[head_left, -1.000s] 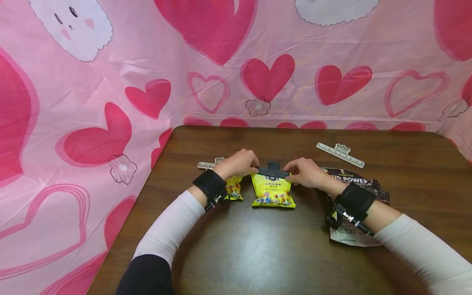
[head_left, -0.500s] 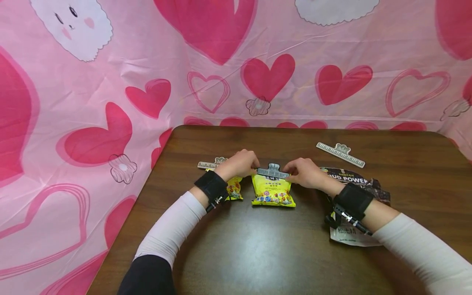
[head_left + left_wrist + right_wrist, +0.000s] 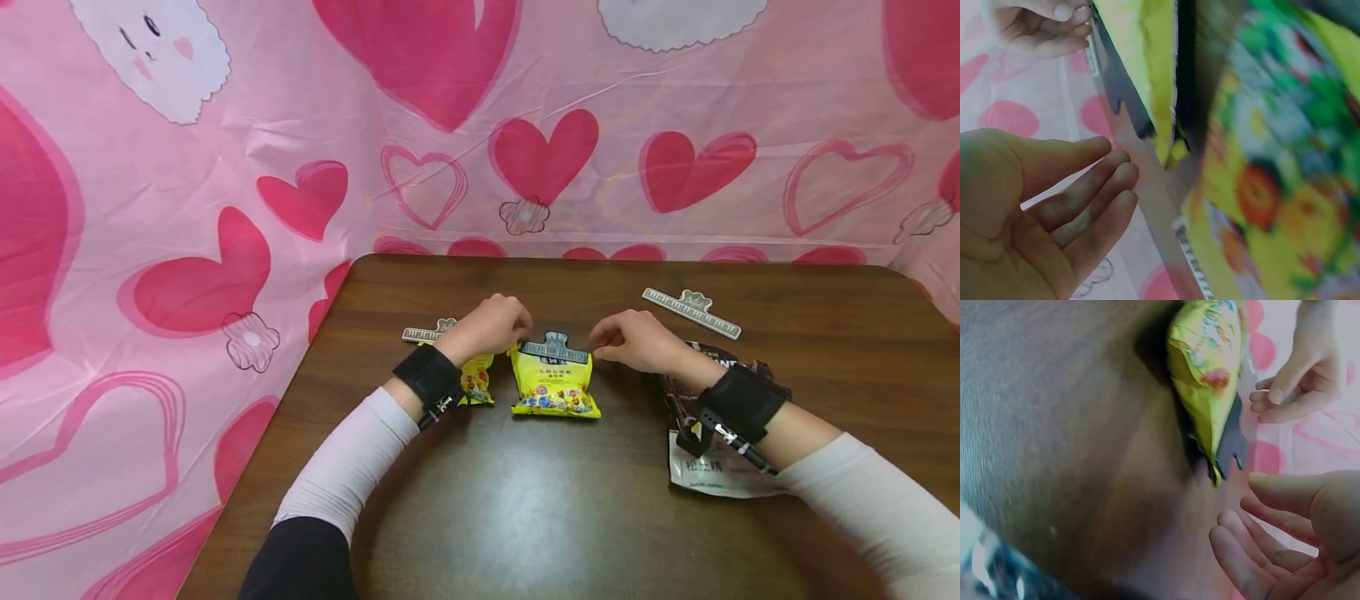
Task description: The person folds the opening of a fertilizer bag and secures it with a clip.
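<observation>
Neither hand holds anything: the left hand (image 3: 491,327) hangs just left of the clip with its fingers (image 3: 1094,194) loosely extended and empty, and the right hand (image 3: 637,340) hovers just right of it, fingers (image 3: 1254,547) relaxed and slightly curled around nothing. Between them lies the yellow snack packet (image 3: 555,386), a small, puffy pillow of glossy printed film lying flat on the table, its top edge clamped by a grey bag clip (image 3: 555,347), a straight ribbed bar with a raised tab in the middle. The clip seems to sit squarely across the packet's mouth so that the film is pressed shut along its whole width. A second yellow packet (image 3: 476,383) lies partly under the left wrist, with another grey clip (image 3: 426,333) at its far end. Under the right forearm lies a flat, crinkled dark pouch (image 3: 720,467) with a white lower part, and a spare clip (image 3: 692,312) lies on its own farther back on the smooth, dark brown wooden table (image 3: 525,517). A pink cloth (image 3: 187,183) printed with hearts hangs behind and around the table.
</observation>
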A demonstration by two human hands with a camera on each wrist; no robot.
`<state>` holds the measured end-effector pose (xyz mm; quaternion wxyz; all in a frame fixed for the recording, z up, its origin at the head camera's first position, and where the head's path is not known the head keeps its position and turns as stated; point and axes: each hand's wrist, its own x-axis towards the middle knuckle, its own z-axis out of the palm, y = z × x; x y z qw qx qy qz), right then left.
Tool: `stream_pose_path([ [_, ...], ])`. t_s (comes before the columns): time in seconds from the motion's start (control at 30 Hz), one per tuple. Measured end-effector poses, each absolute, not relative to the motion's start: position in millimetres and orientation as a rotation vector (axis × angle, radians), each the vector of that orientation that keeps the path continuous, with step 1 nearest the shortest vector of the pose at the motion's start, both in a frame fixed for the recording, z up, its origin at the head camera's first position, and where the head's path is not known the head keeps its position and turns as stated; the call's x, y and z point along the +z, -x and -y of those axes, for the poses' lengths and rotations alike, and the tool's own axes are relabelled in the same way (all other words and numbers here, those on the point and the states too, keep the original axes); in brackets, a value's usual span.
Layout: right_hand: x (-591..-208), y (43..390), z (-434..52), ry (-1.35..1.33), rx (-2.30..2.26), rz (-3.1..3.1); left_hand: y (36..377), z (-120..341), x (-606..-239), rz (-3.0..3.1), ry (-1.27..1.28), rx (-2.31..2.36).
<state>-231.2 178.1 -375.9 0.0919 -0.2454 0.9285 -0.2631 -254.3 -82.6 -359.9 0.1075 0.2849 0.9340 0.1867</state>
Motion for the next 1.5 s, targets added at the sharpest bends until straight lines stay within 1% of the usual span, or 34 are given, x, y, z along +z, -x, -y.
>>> stream_pose_path([
  [0.2,-362.9,227.4,-191.9,0.754,-0.795,-2.792,250.8,68.9,-353.2,-2.739,-0.884,0.717],
  [0.43,-347.3,215.9,-220.2,0.7,-0.802,-2.858,240.0,37.2,-345.0,-2.732,-0.959,0.91],
  [0.73,-351.0,201.8,-274.1,0.543,-0.74,-2.985,225.7,-11.1,-359.1,-2.654,-0.953,0.992],
  [1.0,-366.3,198.1,-329.2,0.288,-0.626,-3.015,223.1,-44.2,-376.9,-2.636,-0.786,0.942],
  [1.17,-376.0,193.4,-358.8,0.17,-0.572,-2.994,225.0,-55.7,-382.9,-2.58,-0.678,1.012],
  [1.5,-392.8,180.7,-388.3,-0.008,-0.576,-2.87,223.6,-65.7,-391.1,-2.387,-0.336,1.262],
])
